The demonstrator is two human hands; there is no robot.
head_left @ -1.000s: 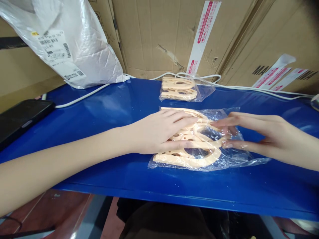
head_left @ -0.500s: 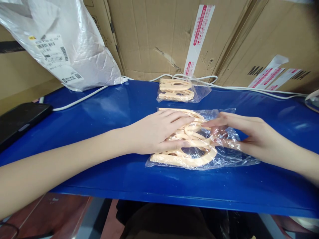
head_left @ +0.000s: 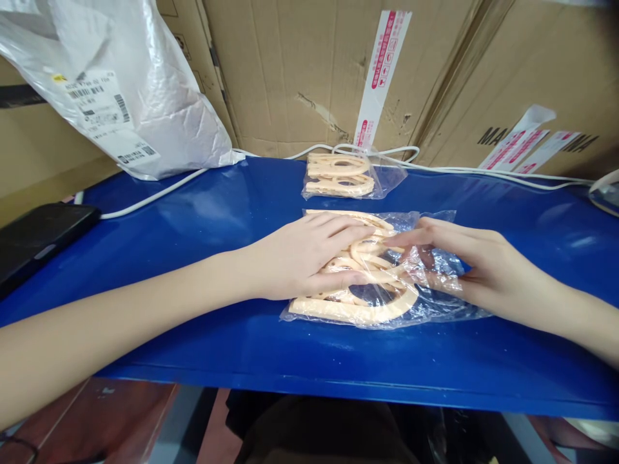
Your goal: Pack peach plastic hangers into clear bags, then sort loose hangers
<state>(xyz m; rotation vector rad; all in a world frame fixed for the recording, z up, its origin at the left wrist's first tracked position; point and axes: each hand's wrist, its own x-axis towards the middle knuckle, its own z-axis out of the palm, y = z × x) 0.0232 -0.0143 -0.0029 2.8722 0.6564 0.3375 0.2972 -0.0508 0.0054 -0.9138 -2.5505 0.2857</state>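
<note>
My left hand (head_left: 316, 258) lies flat, fingers spread, on a clear plastic bag (head_left: 387, 320) of beige looped pieces (head_left: 377, 312), pressing it against the blue tabletop. My right hand (head_left: 464, 254) comes from the right and reaches into the bag's end, with film over its fingers. Its index finger and thumb close around part of a beige looped piece (head_left: 380, 258), and the other fingers curl behind; glare on the film partly hides the contact. Above my hands, a second, smaller clear bag (head_left: 389, 177) holds more beige looped pieces (head_left: 338, 175).
Cardboard boxes (head_left: 290, 71) stand along the back edge of the blue table (head_left: 193, 335). A white cable (head_left: 483, 173) runs before them. At left are a white shipping bag (head_left: 169, 109) with labels and a black device (head_left: 48, 232) near the table edge.
My right hand has shifted slightly left, further into the bag's end. My left hand stays pressed on the bag. The whole view has drifted a little.
</note>
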